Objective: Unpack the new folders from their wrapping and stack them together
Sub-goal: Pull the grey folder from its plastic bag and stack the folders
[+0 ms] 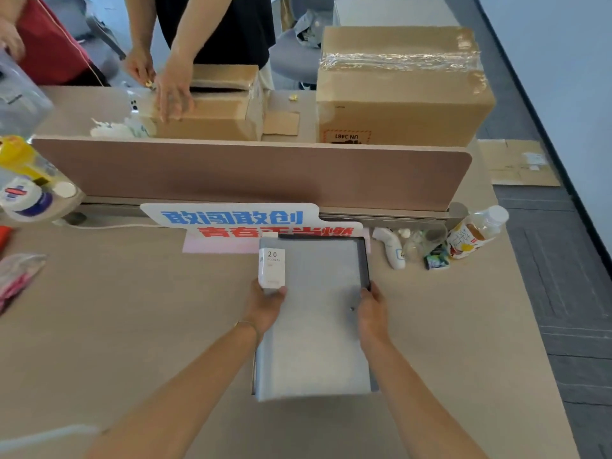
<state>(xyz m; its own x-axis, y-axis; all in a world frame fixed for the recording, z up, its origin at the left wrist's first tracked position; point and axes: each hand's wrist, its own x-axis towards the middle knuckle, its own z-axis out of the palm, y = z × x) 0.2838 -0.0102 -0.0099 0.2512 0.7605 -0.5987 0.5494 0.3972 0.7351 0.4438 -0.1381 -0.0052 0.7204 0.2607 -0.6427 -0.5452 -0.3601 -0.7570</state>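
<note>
- Two hands hold one grey folder (314,326) flat over the table (132,326), one on each long edge, so it stays level while it is handled.
- Left hand (266,308): fingers closed on the folder's left edge, thumb just under the white label (272,268) marked "20"; likely placed there to steady that side.
- Right hand (372,309): fingers clamped on the right edge, where a dark border (366,260) shows. Whether that border is a second folder underneath or the folder's own trim, I cannot tell.
- Any clear wrapping is hard to make out; the grey surface is blurred and shows no crease or shine I can trust.
- Far end of the folder overlaps a printed sign (238,220) lying by the divider (251,170), so part of the sign is hidden.
- Beyond the divider, another person's hand (174,89) rests on a small cardboard box (212,111); a larger taped box (404,91) stands to its right.
- Bottle (477,231) and small items lie well apart on the right, clear of the work.
- No finished stack is visible, so stacking seems not yet begun.
</note>
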